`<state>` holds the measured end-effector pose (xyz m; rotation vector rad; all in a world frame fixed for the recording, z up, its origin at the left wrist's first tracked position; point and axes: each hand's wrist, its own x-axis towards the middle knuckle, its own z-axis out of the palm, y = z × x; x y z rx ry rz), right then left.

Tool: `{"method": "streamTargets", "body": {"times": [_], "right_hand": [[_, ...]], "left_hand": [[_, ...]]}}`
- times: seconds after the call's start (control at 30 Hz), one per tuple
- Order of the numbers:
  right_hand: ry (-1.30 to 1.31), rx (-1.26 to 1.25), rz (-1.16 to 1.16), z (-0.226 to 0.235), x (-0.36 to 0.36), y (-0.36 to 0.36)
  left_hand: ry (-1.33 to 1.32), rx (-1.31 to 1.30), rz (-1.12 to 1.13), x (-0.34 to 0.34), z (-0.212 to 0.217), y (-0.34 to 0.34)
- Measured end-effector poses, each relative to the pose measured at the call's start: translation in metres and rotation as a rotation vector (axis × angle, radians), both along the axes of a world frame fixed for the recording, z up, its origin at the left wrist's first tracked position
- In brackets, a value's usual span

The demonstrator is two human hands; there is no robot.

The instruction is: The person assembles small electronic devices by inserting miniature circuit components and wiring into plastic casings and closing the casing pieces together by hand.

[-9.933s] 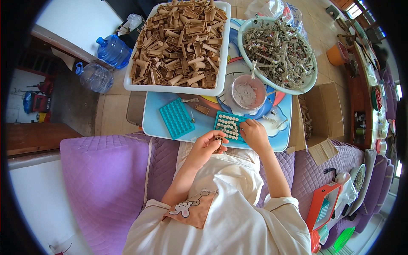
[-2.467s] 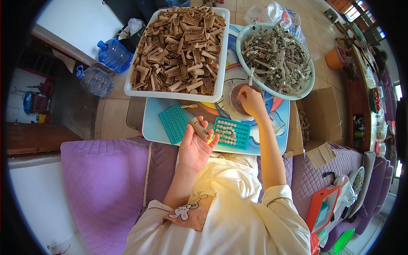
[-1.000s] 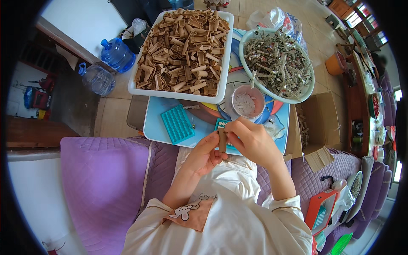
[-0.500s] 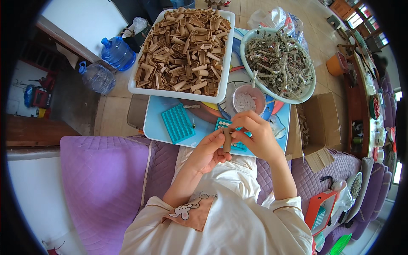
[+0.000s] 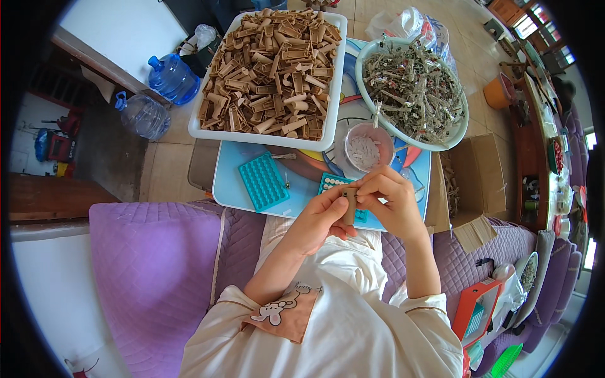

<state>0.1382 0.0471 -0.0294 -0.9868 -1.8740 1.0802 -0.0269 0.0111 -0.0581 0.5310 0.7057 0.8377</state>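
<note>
Over the near edge of the table, my left hand (image 5: 314,222) is closed around a short brown cardboard-like tube (image 5: 350,209), held upright. The fingers of my right hand (image 5: 392,196) pinch at its upper end; whether something small is between them is hidden. Behind and partly under my hands lies a teal grid tray (image 5: 331,182) with white round pieces in some of its cells. Just beyond stands a pinkish round tub (image 5: 367,146) of small white pieces. To the left, a second teal grid tray (image 5: 263,183) lies on the table, with a small thin item beside it.
A large white bin (image 5: 265,140) heaped with brown trough-shaped pieces stands at the far left of the table (image 5: 230,189). At far right, a pale green basin (image 5: 464,120) holds tangled silvery strips. An open cardboard box (image 5: 482,179) sits right; water jugs (image 5: 175,79) stand left.
Both hands have shifted slightly to the right with the brown tube between them. The grip looks much the same.
</note>
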Motion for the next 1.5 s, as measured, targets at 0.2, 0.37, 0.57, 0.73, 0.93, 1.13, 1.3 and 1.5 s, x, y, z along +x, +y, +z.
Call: {"method": "streamTargets", "body": {"times": [0.2,0.37,0.57,0.73,0.93,1.13,1.3,1.5], "right_hand": [[-0.066,0.136,0.008,0.019,0.002,-0.004],[-0.109,0.183,-0.037,0.018,-0.001,-0.007],[-0.139,0.250,-0.029,0.020,-0.004,-0.010],[-0.103,0.242,-0.030,0.018,0.002,-0.011],[0.046,0.041,0.104,0.028,0.013,-0.019],[-0.169,-0.156,0.135,0.025,0.013,-0.029],[0.153,-0.329,0.009,0.014,0.011,-0.045],[0.267,-0.031,-0.120,0.001,0.000,-0.056]], "left_hand": [[-0.185,-0.003,-0.087,-0.001,0.010,0.003],[-0.131,-0.008,-0.033,0.006,0.011,0.001],[0.022,0.115,-0.052,0.005,0.017,0.002],[0.079,0.211,-0.083,0.003,0.026,0.002],[0.453,0.495,-0.130,-0.002,0.034,-0.004],[0.943,1.165,-0.037,0.000,0.039,-0.008],[0.988,1.316,0.251,0.005,0.045,-0.013],[0.753,1.317,0.543,-0.002,0.028,-0.025]]}}
